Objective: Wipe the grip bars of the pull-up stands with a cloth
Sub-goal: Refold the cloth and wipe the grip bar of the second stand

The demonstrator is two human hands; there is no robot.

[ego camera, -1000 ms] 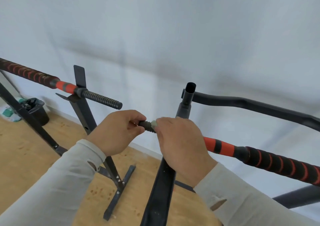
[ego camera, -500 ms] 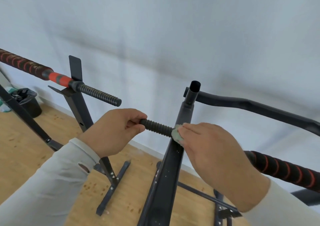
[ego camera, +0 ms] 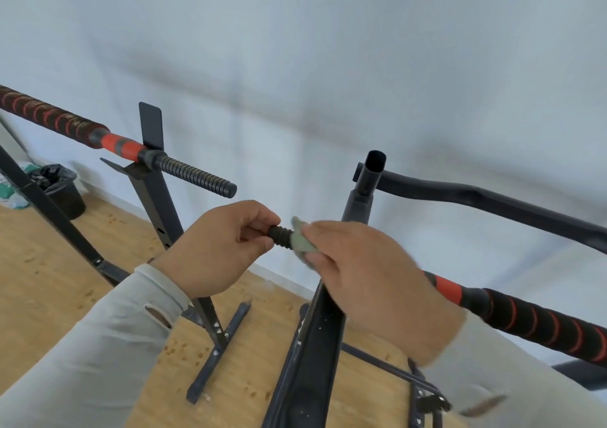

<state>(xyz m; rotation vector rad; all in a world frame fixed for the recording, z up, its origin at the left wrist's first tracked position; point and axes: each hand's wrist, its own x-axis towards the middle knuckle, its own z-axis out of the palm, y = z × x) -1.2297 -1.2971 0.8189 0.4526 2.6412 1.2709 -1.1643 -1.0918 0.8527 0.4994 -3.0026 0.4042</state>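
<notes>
The right hand (ego camera: 368, 273) slides the cloth (ego camera: 300, 240) back along the ribbed bar end (ego camera: 279, 232), close beside the left hand (ego camera: 216, 247).

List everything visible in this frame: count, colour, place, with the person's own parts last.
near grip bar: one, black with red bands, ribbed black end between the hands
far grip bar: one, black and red, upper left on its stand
cloth: one, grey-green, wrapped on the near bar's ribbed end
stand uprights: two, black, left and centre
curved tube: one, black, right
bin: one, black, on the floor far left
floor: wooden, light brown
wall: pale
left hand: grips the ribbed end's tip
right hand: holds the cloth on the bar
</notes>
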